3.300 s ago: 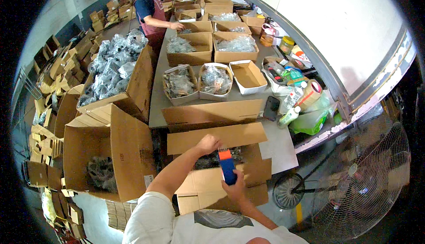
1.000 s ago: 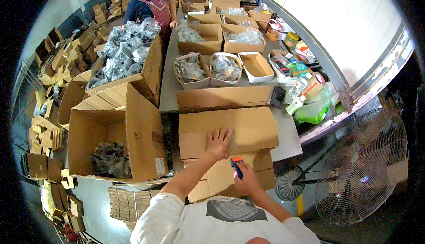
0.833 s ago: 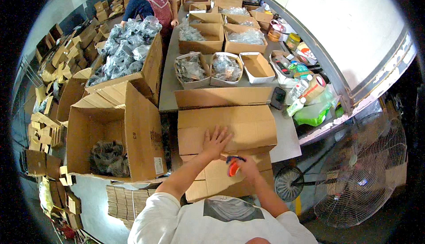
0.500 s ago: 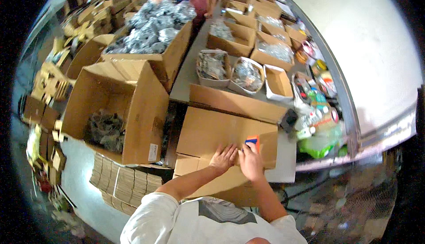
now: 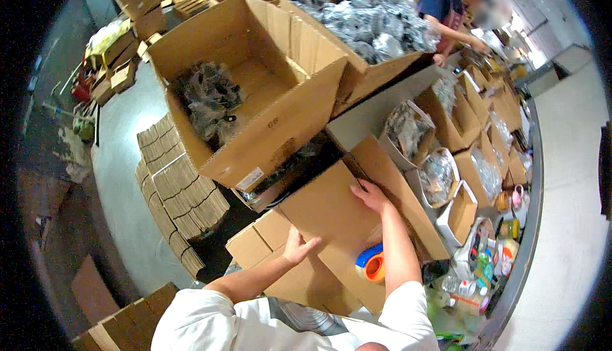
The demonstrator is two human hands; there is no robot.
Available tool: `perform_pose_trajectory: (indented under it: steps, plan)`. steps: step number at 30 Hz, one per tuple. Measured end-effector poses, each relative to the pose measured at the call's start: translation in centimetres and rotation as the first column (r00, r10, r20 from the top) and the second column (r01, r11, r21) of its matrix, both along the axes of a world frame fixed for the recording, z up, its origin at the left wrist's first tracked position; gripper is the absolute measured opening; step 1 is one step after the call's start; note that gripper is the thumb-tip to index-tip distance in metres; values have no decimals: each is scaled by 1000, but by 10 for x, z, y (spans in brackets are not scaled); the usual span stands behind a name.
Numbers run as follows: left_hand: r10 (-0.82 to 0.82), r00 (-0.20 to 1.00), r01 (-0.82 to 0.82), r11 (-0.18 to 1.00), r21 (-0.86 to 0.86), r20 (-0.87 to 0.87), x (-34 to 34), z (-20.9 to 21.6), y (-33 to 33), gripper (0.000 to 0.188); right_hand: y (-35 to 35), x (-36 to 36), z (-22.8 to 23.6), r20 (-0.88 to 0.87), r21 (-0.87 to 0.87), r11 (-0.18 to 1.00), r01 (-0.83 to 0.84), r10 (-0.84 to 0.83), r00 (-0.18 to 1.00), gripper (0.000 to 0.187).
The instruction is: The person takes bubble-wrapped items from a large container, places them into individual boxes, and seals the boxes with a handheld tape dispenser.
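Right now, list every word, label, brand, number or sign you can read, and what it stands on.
Large open cardboard box: a short dark mark on its side, left uncopied.
White label on that same box: too small to read.
Carton at the front: no print I can make out.
Blue-and-orange tape dispenser: no readable text.
Clear bottle at right: label too small and blurred.

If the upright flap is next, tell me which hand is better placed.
Probably the right hand: it is at the box top, close beside the upright flap. The left hand is farther off, across the box top.
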State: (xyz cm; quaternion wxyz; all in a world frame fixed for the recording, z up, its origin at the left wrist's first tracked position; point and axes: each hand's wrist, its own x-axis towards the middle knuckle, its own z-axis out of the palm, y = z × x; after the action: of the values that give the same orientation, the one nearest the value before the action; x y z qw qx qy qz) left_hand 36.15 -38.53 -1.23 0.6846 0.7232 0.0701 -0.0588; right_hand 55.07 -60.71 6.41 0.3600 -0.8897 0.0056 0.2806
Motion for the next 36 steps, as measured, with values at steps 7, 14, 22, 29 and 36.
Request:
perform_pose_trajectory:
  steps: [7, 14, 22, 29, 36]
  plan:
    - [137, 861, -191, 980, -63, -490, -4, 39, 11, 44, 45, 25, 2, -464, 313, 950, -14, 166, 870, 81]
    - [533, 734, -606, 794, -53, -421, -47, 7, 47, 50, 110, -26, -10, 53, 71, 954, -293, 289, 956, 54]
    - [-223, 970, 239, 946, 218, -97, 7, -3, 47, 58, 94, -8, -21, -177, -117, 804, -583, 561, 809, 46]
    - [-531, 733, 517, 841, -159, -425, 48, 48, 24, 58, 81, 14, -64, -121, -71, 983, -170, 161, 980, 65]
    - [-134, 975, -52, 635, 771, 177, 41, 55, 27, 69, 101, -18, 46, -76, -329, 922, -206, 192, 978, 77]
